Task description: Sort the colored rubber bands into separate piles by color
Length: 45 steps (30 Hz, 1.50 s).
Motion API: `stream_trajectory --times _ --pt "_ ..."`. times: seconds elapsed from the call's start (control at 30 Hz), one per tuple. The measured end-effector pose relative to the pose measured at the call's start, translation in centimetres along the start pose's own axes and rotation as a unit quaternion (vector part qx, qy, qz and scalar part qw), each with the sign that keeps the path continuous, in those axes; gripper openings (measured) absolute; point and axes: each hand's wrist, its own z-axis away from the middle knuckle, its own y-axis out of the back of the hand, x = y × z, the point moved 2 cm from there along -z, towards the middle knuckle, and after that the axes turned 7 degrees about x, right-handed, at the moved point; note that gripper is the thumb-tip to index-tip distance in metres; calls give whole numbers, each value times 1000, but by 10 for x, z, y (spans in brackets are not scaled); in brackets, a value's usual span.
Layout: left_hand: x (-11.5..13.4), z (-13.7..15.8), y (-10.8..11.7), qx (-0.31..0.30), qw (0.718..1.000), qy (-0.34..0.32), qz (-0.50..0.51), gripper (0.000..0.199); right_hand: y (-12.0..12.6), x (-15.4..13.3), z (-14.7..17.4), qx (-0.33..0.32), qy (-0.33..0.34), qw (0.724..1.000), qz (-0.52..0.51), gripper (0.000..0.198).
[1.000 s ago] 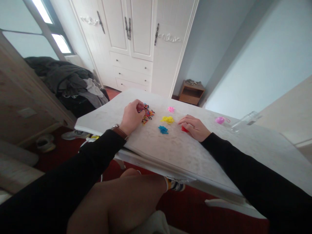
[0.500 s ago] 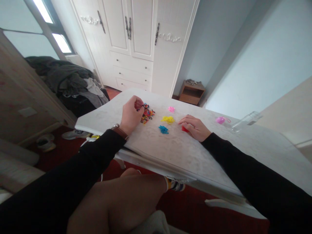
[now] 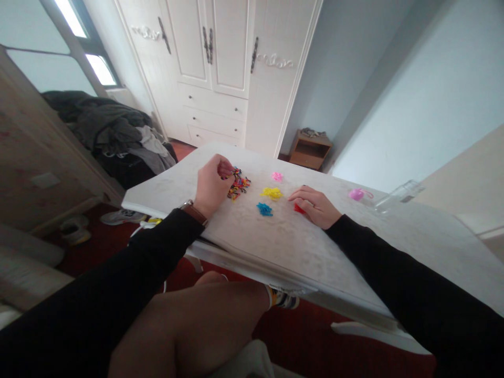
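My left hand is at the left edge of a mixed pile of small, thin, loop-like pieces in several colours. Its fingers and thumb curl together in a pinch, and I cannot make out what lies between the tips. Flat on the table, my right hand stretches its fingers partly over a small red pile, with the thumb beside it. Between the hands lie a pink pile, a yellow pile and a blue pile of similar pieces.
On the right of the white table are a round pink object with a loop and a clear glass container on its side. A white wardrobe and a small wooden cabinet stand beyond. Clothes are heaped at left.
The fingers of my left hand have shifted very slightly at the mixed pile. My right hand and the colour piles look the same.
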Motion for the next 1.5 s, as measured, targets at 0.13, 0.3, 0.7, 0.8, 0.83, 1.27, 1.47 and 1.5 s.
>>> stream_trajectory --times 0.13,0.3,0.7,0.8,0.83,1.27,1.47,1.5 --pt "2 1 0 -7 1000 0 15 30 1 -1 0 -2 4 1000 -1 41" --pt "3 2 0 -15 1000 16 21 30 1 -2 -1 -2 4 1000 2 40" --pt "4 4 -3 -34 997 9 67 26 0 -2 0 6 33 999 22 37" --pt "9 8 -4 -56 995 -12 86 24 -1 -12 0 10 71 996 46 35" --pt "11 10 -5 -69 993 -16 90 23 -3 -18 -1 6 85 995 54 34" --pt "36 40 -14 -178 970 -47 159 22 -24 -59 3 -61 156 976 141 48" --pt "34 40 -14 -205 962 -63 170 19 -27 -60 2 -75 171 972 146 59" --pt "34 40 -14 -208 962 -61 167 20 -27 -60 2 -72 170 973 139 60"
